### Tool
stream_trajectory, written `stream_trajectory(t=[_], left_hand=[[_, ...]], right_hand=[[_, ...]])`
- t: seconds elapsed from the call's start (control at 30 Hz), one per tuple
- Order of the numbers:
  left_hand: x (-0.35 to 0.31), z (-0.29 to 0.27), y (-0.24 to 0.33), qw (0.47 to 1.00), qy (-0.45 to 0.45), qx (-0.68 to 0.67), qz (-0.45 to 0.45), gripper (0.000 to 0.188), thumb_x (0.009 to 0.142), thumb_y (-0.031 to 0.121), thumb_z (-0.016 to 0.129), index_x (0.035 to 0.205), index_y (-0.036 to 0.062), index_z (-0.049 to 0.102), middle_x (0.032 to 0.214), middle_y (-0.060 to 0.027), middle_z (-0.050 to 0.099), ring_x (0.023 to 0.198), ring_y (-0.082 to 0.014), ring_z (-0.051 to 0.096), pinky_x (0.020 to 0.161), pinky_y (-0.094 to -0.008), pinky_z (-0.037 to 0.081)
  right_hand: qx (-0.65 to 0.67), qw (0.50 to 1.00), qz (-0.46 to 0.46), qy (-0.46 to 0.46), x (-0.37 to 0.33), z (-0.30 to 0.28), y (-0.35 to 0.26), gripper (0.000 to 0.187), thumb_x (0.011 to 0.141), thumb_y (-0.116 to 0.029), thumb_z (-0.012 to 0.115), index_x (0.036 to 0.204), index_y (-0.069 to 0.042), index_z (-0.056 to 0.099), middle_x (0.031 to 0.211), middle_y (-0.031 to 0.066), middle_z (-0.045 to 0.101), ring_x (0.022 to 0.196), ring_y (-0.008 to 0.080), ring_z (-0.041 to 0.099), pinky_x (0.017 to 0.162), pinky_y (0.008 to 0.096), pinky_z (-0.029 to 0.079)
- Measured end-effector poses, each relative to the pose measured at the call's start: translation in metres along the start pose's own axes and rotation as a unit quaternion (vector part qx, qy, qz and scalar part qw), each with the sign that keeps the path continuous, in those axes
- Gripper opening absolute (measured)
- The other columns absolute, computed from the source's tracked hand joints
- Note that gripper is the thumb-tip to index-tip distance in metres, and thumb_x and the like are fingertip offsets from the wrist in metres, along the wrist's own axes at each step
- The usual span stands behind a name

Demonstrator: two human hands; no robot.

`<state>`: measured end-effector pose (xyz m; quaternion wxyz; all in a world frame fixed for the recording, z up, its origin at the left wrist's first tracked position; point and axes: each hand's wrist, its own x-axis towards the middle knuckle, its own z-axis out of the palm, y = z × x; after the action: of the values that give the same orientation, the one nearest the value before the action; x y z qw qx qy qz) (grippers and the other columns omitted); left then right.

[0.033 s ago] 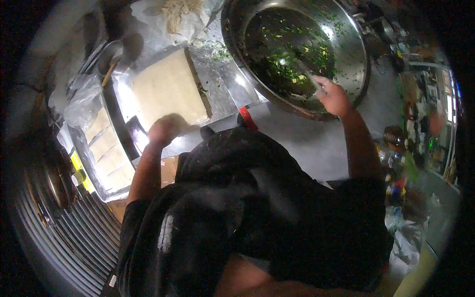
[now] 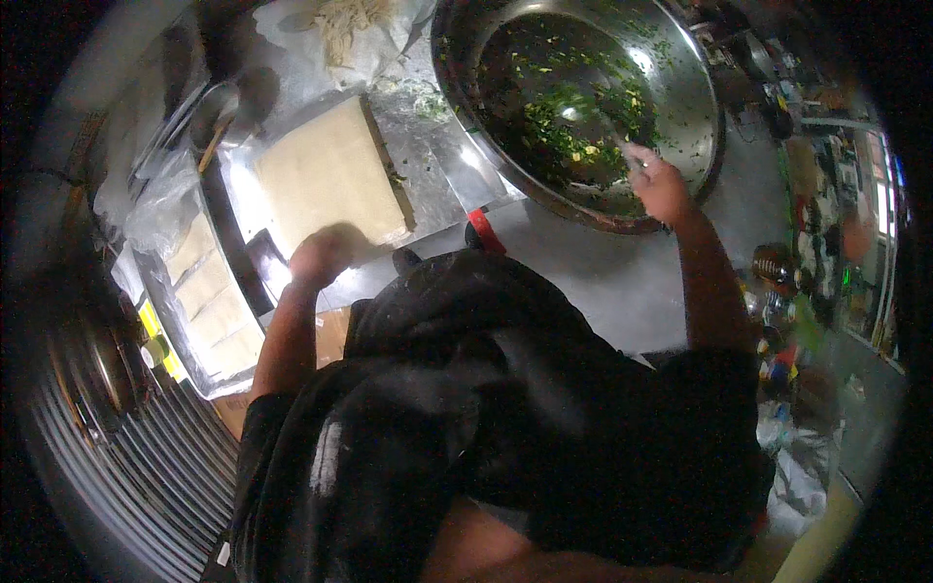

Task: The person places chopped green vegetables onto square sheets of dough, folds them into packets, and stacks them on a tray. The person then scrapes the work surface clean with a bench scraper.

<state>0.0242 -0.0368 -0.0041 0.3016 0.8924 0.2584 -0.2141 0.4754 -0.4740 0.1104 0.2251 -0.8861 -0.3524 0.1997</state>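
The right forearm rises along the right side of the frame, and the right hand point(image 2: 664, 189) reaches over the near rim of the wide metal bowl point(image 2: 714, 126) at the upper right of centre. Its fingers are wrapped around a long-handled utensil point(image 2: 617, 138), which slants up and left into chopped greens point(image 2: 549, 141) in the bowl; the utensil's far end is blurred. The left forearm angles up at left of centre; the left hand point(image 2: 321, 257) lies at the near edge of a flat, dough-coloured slab point(image 2: 326, 175) in the upper left, fingers bunched, though I cannot tell whether they grip anything. Compared with the earlier frame, the right hand sits slightly farther right and less of the handle is clear, while the left hand and slab have barely changed.
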Motion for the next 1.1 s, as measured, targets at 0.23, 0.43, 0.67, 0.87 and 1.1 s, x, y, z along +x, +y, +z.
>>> stream_trajectory(t=[0.23, 0.43, 0.67, 0.87, 1.1], left_hand=[[0.010, -0.015, 0.016, 0.996, -0.036, 0.066, -0.054, 0.053, 0.084, 0.051, 0.063, 0.116, 0.0091, 0.068, 0.109, -0.0177, 0.071, 0.105, -0.0367, 0.067, 0.089, -0.0446, 0.053], [0.008, -0.028, 0.026, 0.991, -0.067, 0.087, -0.070, 0.052, 0.082, 0.052, 0.064, 0.113, 0.0108, 0.070, 0.109, -0.0179, 0.071, 0.103, -0.0365, 0.068, 0.087, -0.0446, 0.053], [0.008, -0.017, 0.018, 0.999, -0.020, -0.010, -0.042, 0.045, 0.083, 0.047, 0.066, 0.112, 0.0123, 0.070, 0.109, -0.0140, 0.072, 0.102, -0.0340, 0.068, 0.087, -0.0430, 0.053], [0.008, -0.016, 0.018, 0.998, -0.047, -0.006, -0.033, 0.038, 0.088, 0.039, 0.065, 0.116, 0.0148, 0.068, 0.108, -0.0118, 0.072, 0.099, -0.0318, 0.068, 0.086, -0.0400, 0.053], [0.005, -0.022, 0.031, 0.999, 0.000, 0.047, 0.003, 0.040, 0.089, 0.045, 0.068, 0.120, 0.0197, 0.066, 0.099, -0.0051, 0.074, 0.071, -0.0218, 0.069, 0.069, -0.0367, 0.056]], right_hand=[[-0.272, 0.962, 0.018, 0.016, -0.008, -0.009, 0.056, 0.045, 0.091, -0.013, 0.057, 0.136, -0.006, 0.055, 0.106, 0.0211, 0.069, 0.089, 0.0340, 0.070, 0.081, 0.0472, 0.055], [-0.055, 0.978, 0.107, -0.174, -0.010, 0.023, -0.082, 0.035, 0.092, -0.018, 0.057, 0.122, 0.000, 0.061, 0.083, 0.0177, 0.068, 0.066, 0.0265, 0.067, 0.064, 0.0406, 0.055], [0.163, 0.925, 0.184, -0.289, 0.030, 0.006, -0.071, 0.049, 0.097, -0.019, 0.054, 0.142, 0.000, 0.048, 0.074, 0.0081, 0.063, 0.046, 0.0152, 0.055, 0.042, 0.0325, 0.045], [0.354, 0.845, 0.237, -0.322, 0.034, 0.010, -0.026, 0.054, 0.098, -0.016, 0.052, 0.147, 0.002, 0.039, 0.069, 0.0029, 0.055, 0.042, 0.0078, 0.043, 0.037, 0.0256, 0.035], [0.459, 0.802, 0.244, -0.295, 0.028, 0.006, -0.032, 0.048, 0.097, -0.010, 0.052, 0.143, -0.002, 0.048, 0.068, 0.0023, 0.055, 0.043, 0.0063, 0.041, 0.038, 0.0201, 0.033]])
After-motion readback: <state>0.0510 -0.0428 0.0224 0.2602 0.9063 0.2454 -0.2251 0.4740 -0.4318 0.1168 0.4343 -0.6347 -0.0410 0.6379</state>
